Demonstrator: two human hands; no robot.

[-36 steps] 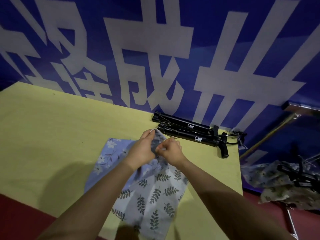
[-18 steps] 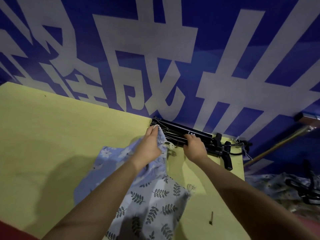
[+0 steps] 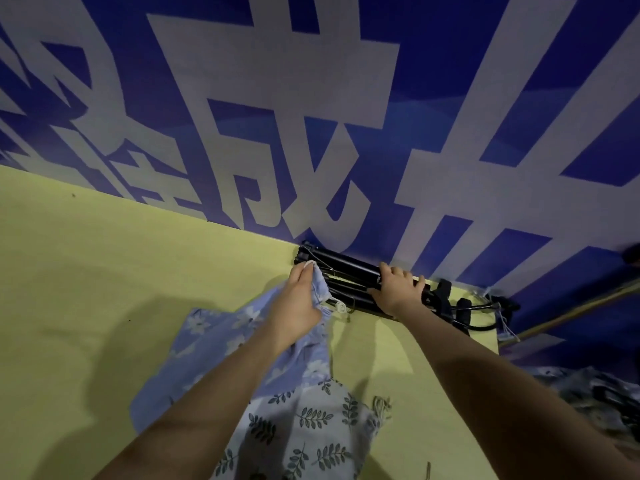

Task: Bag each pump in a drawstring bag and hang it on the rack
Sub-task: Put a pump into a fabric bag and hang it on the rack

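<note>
Black pumps [image 3: 346, 268] lie side by side at the back of the yellow table [image 3: 104, 289], against the wall. My right hand [image 3: 396, 289] is wrapped over their barrels. A blue flowered drawstring bag [image 3: 221, 334] lies in front of them, and my left hand [image 3: 298, 303] pinches its mouth, lifted close to the pumps' left ends. Its white cord stopper [image 3: 341, 306] dangles beside that hand. A white leaf-print bag [image 3: 311, 427] lies nearer to me, partly under my left forearm.
A blue banner [image 3: 311, 116] with big white characters rises right behind the table. The pumps' hoses and foot pieces [image 3: 464, 306] stick out at the table's right end. More patterned bags with dark items [image 3: 595, 393] lie low at the right, beyond the table edge.
My right hand left the bag's mouth and reached onto the pumps. My left hand carried the bag opening back towards the pumps' left ends. The camera moved closer.
</note>
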